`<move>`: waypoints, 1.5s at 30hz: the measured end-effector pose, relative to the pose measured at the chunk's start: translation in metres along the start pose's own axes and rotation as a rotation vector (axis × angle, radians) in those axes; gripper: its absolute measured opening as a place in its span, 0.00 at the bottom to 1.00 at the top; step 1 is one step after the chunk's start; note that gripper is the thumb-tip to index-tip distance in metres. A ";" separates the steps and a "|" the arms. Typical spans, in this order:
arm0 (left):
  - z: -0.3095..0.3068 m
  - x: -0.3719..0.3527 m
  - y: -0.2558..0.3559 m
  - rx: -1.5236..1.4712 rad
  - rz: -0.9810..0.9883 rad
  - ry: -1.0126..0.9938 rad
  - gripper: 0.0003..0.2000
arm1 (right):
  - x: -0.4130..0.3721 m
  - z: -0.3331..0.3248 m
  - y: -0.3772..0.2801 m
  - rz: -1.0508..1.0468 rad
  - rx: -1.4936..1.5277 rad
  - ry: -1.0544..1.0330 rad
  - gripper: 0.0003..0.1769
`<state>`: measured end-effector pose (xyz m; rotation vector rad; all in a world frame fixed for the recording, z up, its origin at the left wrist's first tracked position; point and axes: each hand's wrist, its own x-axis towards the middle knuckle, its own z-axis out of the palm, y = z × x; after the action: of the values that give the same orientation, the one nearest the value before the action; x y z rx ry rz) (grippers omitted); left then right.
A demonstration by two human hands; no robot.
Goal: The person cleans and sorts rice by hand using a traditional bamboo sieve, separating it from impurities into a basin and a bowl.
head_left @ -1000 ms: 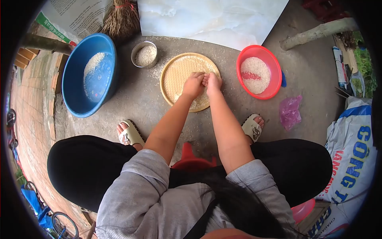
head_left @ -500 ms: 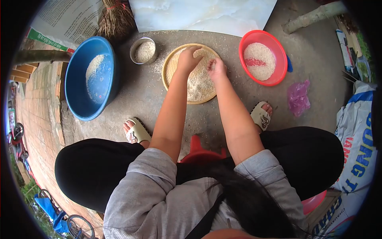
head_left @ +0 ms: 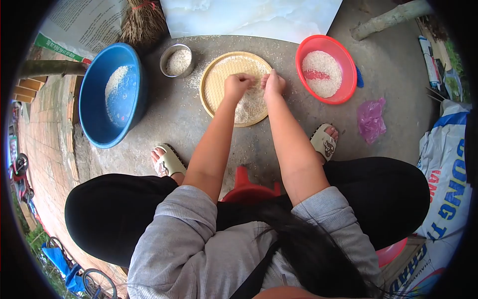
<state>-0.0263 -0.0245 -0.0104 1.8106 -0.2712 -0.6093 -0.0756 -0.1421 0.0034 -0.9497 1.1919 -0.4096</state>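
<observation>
A round woven bamboo tray lies on the floor in front of me, with white rice grains spread mostly over its near right part. Above the tray's middle, my left hand has its fingers drawn together in a pinch, tips pointing right. My right hand is close beside it over the tray's right edge, fingers curled closed. Whatever either hand holds is too small or hidden to make out. A small gap separates the two hands.
Left of the tray stand a metal bowl of rice and a large blue basin with some rice. A red basin of rice is at right, near a purple plastic bag. A straw broom leans behind.
My left hand has moved from a spread pose over the tray's far part toward my right hand, its fingers now pinched. My right hand has turned and curled closed.
</observation>
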 end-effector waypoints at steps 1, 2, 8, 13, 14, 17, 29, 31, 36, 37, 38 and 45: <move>-0.010 0.000 0.018 -0.330 -0.027 -0.008 0.07 | -0.005 0.001 -0.003 0.031 -0.003 -0.048 0.20; -0.018 -0.003 0.036 -0.431 -0.014 -0.008 0.07 | -0.010 0.004 -0.005 0.063 -0.004 -0.097 0.20; -0.032 -0.009 0.079 0.208 0.214 -0.172 0.12 | 0.003 0.006 0.004 0.343 0.433 -0.268 0.17; -0.023 -0.036 0.001 0.512 0.557 0.259 0.12 | 0.005 0.001 -0.003 0.172 0.329 -0.017 0.15; -0.019 -0.049 -0.005 0.629 0.601 0.236 0.11 | 0.004 0.001 -0.003 0.172 0.329 -0.023 0.15; -0.012 -0.050 -0.036 0.477 0.545 0.189 0.10 | 0.011 -0.006 0.002 0.130 0.240 -0.031 0.17; -0.039 -0.020 0.068 0.176 0.310 -0.085 0.15 | -0.005 -0.001 0.004 0.326 0.333 -0.386 0.17; -0.045 -0.015 0.064 0.303 0.353 0.004 0.16 | 0.009 -0.004 0.010 0.343 0.353 -0.359 0.16; -0.028 -0.025 0.026 0.579 0.617 0.038 0.18 | 0.011 -0.012 0.005 0.315 0.238 -0.243 0.15; -0.016 -0.035 0.014 0.572 0.549 -0.044 0.18 | 0.014 -0.014 0.007 0.292 0.244 -0.243 0.15; -0.004 -0.044 0.000 0.561 0.480 -0.125 0.17 | 0.016 -0.016 0.009 0.269 0.249 -0.242 0.15; -0.004 -0.043 0.005 0.114 0.013 -0.078 0.05 | 0.004 -0.011 0.010 0.217 0.151 -0.202 0.16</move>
<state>-0.0592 -0.0023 0.0067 1.8954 -0.3765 -0.6680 -0.0863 -0.1443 -0.0079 -0.7048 1.0510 -0.2205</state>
